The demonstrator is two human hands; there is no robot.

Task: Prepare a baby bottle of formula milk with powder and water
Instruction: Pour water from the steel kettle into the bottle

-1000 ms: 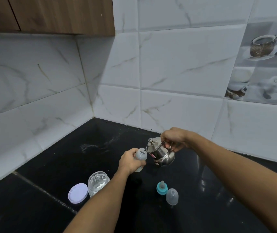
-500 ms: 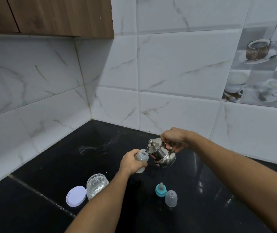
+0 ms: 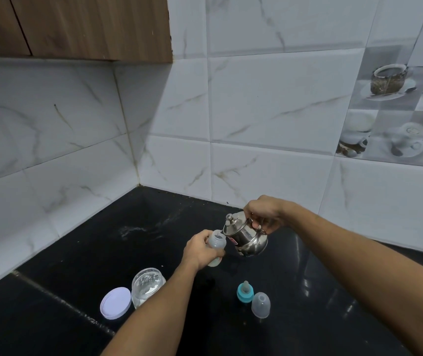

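We grip the baby bottle (image 3: 217, 243) w/ our left hand (image 3: 200, 249) above the counter (image 3: 102, 253); our right hand (image 3: 265, 214) clasps the steel kettle (image 3: 247, 238), tilted, spout at the bottle's mouth.

Open jar (image 3: 148, 285), teat (image 3: 245, 292) and cap (image 3: 260, 304) crowd the near counter (image 3: 82, 253).

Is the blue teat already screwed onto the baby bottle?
No, the blue teat stands on the black counter beside the clear cap, while the left hand holds the open bottle.
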